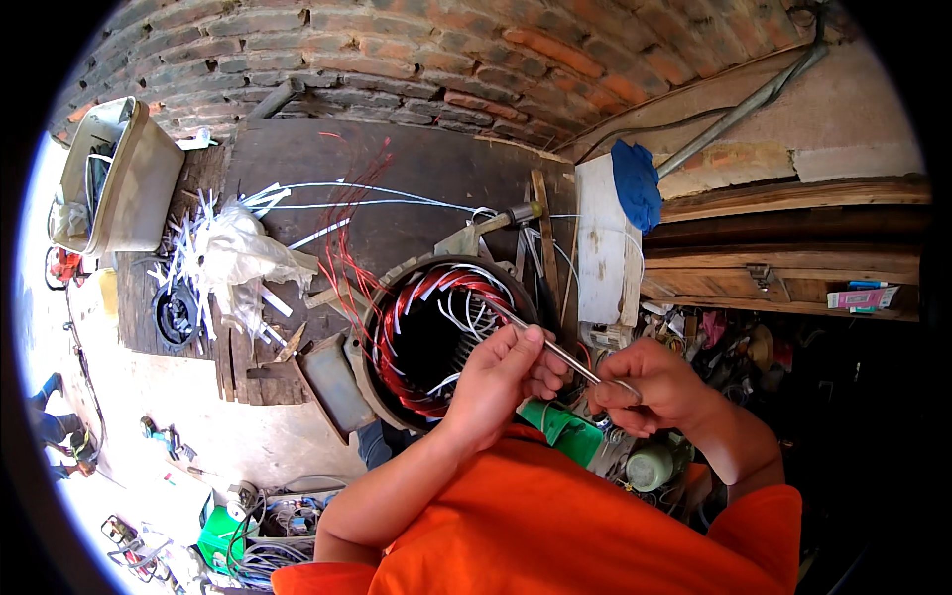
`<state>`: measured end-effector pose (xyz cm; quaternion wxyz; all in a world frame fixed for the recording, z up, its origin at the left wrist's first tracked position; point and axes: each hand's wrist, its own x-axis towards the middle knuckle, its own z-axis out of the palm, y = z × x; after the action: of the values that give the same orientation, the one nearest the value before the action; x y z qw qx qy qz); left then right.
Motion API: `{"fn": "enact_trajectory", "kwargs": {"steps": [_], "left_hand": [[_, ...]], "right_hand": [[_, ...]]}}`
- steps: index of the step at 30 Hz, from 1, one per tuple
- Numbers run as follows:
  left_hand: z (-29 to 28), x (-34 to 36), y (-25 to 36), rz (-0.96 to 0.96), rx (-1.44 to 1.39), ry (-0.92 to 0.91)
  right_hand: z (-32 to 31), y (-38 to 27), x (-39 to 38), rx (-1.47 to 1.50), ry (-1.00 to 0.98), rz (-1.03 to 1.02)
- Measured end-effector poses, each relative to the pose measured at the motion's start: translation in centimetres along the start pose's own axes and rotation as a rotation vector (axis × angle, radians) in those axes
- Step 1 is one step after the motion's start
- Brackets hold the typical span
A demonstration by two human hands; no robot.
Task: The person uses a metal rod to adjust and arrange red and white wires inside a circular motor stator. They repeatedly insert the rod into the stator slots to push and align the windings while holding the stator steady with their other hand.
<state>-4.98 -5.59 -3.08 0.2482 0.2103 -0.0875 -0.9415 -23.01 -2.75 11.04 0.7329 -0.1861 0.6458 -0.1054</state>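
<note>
A motor stator (365, 342) sits at the centre, with red windings (402, 307) and white strips round its dark bore. A shiny metal rod (572, 359) slants from the stator's right side down toward me. My left hand (506, 377) is closed on the rod near the stator rim, thumb on top. My right hand (645, 387) grips the rod's lower end, fingers curled. Loose red wires (347, 253) trail over the board behind the stator.
A plastic bin (134, 198), white strips with crumpled plastic (233, 243) and a black coil (177, 317) lie left. A blue cloth (635, 183) and wooden shelving (764, 253) stand right, a brick wall (416, 59) behind. Another person's legs (50, 421) show far left.
</note>
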Motion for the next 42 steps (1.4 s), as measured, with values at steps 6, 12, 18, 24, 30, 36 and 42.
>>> {"fn": "enact_trajectory", "kwargs": {"steps": [6, 12, 18, 24, 30, 36, 42], "left_hand": [[0.9, 0.0, 0.3, 0.067, 0.032, -0.001], [0.5, 0.6, 0.2, 0.097, 0.016, 0.015], [0.3, 0.6, 0.0, 0.112, 0.02, 0.016], [0.4, 0.7, 0.0, 0.116, 0.021, 0.015], [0.2, 1.0, 0.0, 0.119, -0.004, 0.027], [0.0, 1.0, 0.0, 0.12, -0.033, 0.033], [0.0, 0.9, 0.2, 0.116, -0.034, 0.048]], "right_hand": [[-0.7, -0.5, -0.8, 0.071, -0.03, -0.024], [-1.1, -0.8, 0.1, 0.049, -0.077, -0.051], [-1.2, -1.3, -0.1, 0.079, -0.067, -0.005], [-1.3, -1.5, 0.0, 0.057, -0.061, -0.006], [-1.1, -2.4, 0.1, 0.074, -0.065, -0.014], [-0.9, -2.4, 0.5, 0.072, -0.056, -0.016], [-1.3, -2.6, 0.9, 0.053, -0.034, 0.013]]}}
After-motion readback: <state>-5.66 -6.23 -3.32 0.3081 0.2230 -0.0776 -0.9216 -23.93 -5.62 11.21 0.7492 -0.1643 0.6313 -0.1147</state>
